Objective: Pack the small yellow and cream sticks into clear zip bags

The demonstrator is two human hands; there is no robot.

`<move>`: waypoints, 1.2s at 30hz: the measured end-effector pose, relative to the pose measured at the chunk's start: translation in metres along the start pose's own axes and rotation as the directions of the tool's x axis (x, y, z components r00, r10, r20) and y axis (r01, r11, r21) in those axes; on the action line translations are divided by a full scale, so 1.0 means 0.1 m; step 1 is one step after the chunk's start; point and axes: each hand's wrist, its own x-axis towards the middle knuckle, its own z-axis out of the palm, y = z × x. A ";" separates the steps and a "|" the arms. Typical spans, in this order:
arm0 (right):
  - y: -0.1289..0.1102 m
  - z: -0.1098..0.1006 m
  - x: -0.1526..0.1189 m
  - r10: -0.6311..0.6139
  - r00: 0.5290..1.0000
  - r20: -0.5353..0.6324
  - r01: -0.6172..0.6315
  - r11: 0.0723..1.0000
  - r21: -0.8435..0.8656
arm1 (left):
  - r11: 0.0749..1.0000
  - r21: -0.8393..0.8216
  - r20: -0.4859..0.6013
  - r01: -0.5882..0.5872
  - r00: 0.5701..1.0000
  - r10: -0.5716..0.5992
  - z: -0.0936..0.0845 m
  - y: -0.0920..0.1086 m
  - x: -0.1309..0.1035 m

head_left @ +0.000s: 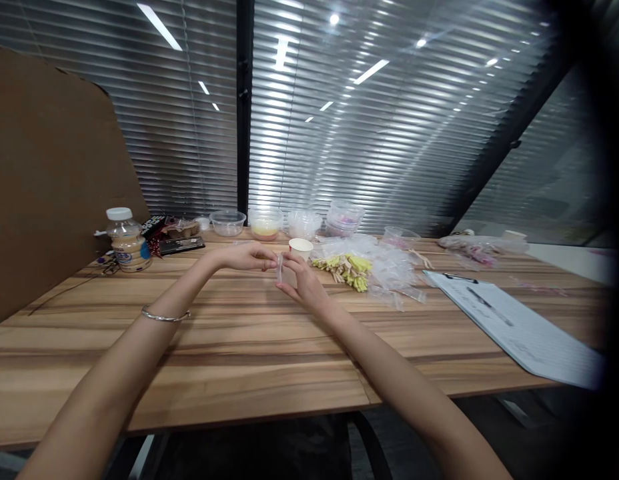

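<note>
My left hand and my right hand meet above the middle of the table. Between their fingertips is a small clear plastic bag, held upright and pinched from both sides. Just behind my right hand stands a paper cup; its contents cannot be seen. To the right lies a heap of yellow and pale stick-like pieces, resting against a loose pile of clear plastic bags.
Several clear plastic bowls line the back of the table. A bottle with a white cap stands at left, near a cardboard panel. At right lies a clipboard with a pen on its paper.
</note>
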 end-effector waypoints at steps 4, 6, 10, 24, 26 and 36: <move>-0.02 -0.02 0.00 0.004 1.000 0.025 -0.004 1.000 -0.001 | 1.000 -0.029 -0.002 -0.003 1.000 0.003 0.00 0.04 -0.01; -0.03 -0.03 0.00 0.016 0.999 0.040 -0.016 1.000 -0.015 | 0.999 -0.048 -0.006 -0.002 1.000 0.001 0.00 0.07 -0.01; -0.04 -0.03 0.00 0.014 1.000 0.022 -0.013 0.999 -0.043 | 1.000 -0.027 -0.010 0.008 1.000 -0.008 0.01 0.12 0.00; -0.01 0.00 0.01 0.000 0.995 -0.100 -0.014 0.991 -0.136 | 0.999 0.025 0.016 0.030 0.999 -0.030 0.15 0.10 0.11; -0.01 -0.01 0.01 -0.005 0.995 -0.105 -0.010 0.990 -0.143 | 1.000 0.021 -0.011 0.018 1.000 -0.018 0.16 0.10 0.12; -0.04 0.03 0.01 -0.159 0.961 -0.226 0.129 0.982 -0.141 | 0.999 -0.043 -0.031 -0.019 0.999 0.017 0.16 0.05 0.11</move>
